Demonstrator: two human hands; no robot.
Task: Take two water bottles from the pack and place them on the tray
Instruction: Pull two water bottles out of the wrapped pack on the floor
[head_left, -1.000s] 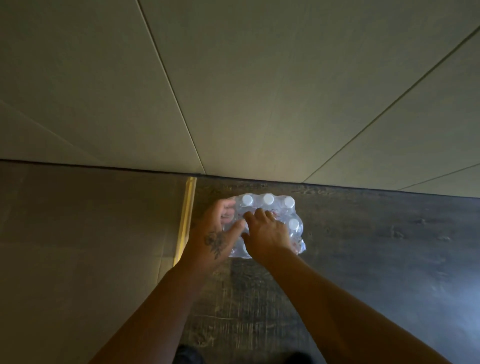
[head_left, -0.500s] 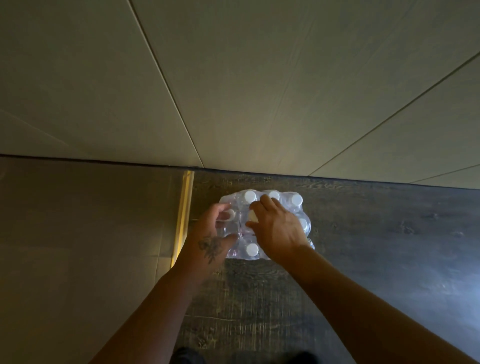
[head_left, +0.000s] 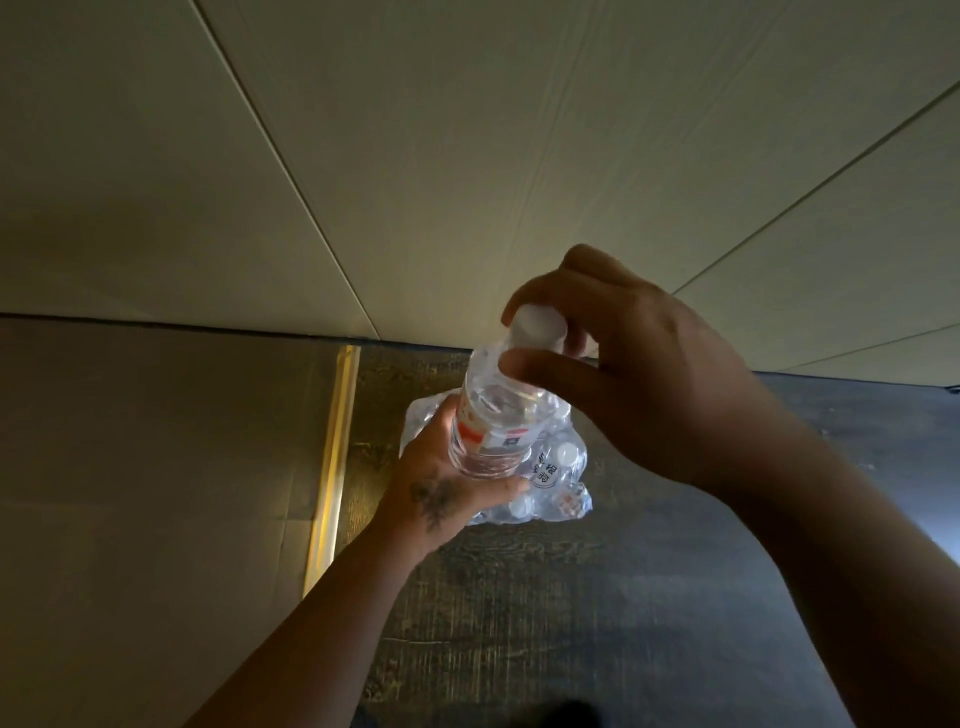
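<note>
A clear water bottle (head_left: 493, 415) with a white cap and a red-and-white label is lifted above the pack. My right hand (head_left: 634, 374) pinches it at the neck just under the cap. My left hand (head_left: 447, 478) cups the bottle's lower body from the left and below. The shrink-wrapped pack of water bottles (head_left: 556, 483) lies on the dark wooden floor beneath, its wrap crumpled, a few white caps showing. No tray is in view.
A pale panelled wall (head_left: 467, 156) rises right behind the pack. To the left lies tan tile flooring (head_left: 156, 493), split from the dark wood floor (head_left: 597, 623) by a brass strip (head_left: 332, 467).
Both hands were pressing on top of the pack. Now one bottle is out and raised toward the camera, my right hand at its neck and my left hand under its body.
</note>
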